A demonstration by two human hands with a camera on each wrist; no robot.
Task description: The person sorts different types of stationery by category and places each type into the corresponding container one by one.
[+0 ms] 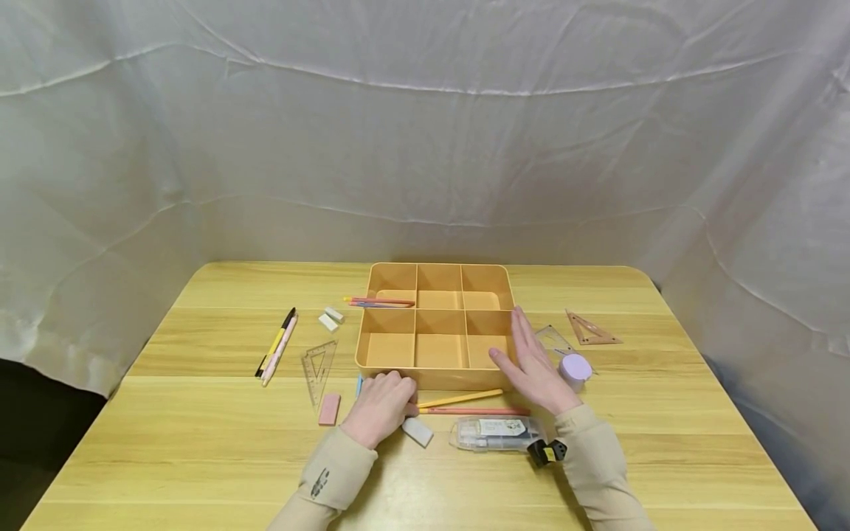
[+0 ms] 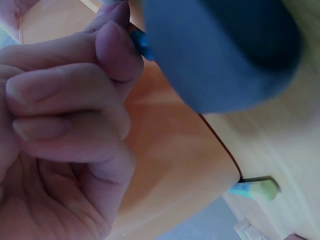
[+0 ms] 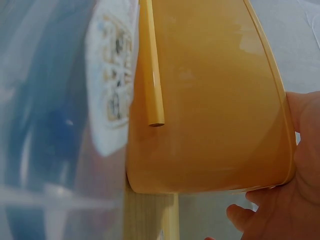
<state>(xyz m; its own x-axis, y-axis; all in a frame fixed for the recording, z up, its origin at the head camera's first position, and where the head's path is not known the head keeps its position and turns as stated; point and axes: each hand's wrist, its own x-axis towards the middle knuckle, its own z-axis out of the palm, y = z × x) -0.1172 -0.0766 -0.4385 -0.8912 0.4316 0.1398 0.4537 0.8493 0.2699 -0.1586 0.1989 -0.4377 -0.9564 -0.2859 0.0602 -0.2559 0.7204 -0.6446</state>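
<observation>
Nearest, in front of the organizer (image 1: pixel 425 378), lie a clear case (image 1: pixel 498 434) and a grey eraser (image 1: pixel 417 432); then a red pencil (image 1: pixel 478 411), roughly parallel to its front wall. Between that and the wall: yellow pencil (image 1: pixel 460 399), set slightly askew. Left hand (image 1: pixel 383 404), before the organizer's front left part, pinches the yellow pencil near its left end, thumb against fingertip, other fingers curled. Right hand (image 1: pixel 536 372) holds the organizer's front right corner, thumb over the rim, fingers straight along the outside. Farther off, coloured pencils (image 1: pixel 381 302) jut over the organizer's left rim. Handling, by judgement: pencil light, stiff, smooth, apt to swing or roll when held by one end; mid-barrel is the steadier hold. Organizer probably light, stiff plastic, apt to slide; best held at rim or corner. Left wrist view adds a blue tip (image 2: pixel 143 45) at the pinch, likely the pencil's end, hidden from the head view. Right wrist view gives the pencil's blunt free end against the front wall; only the head view shows all six compartments.
</observation>
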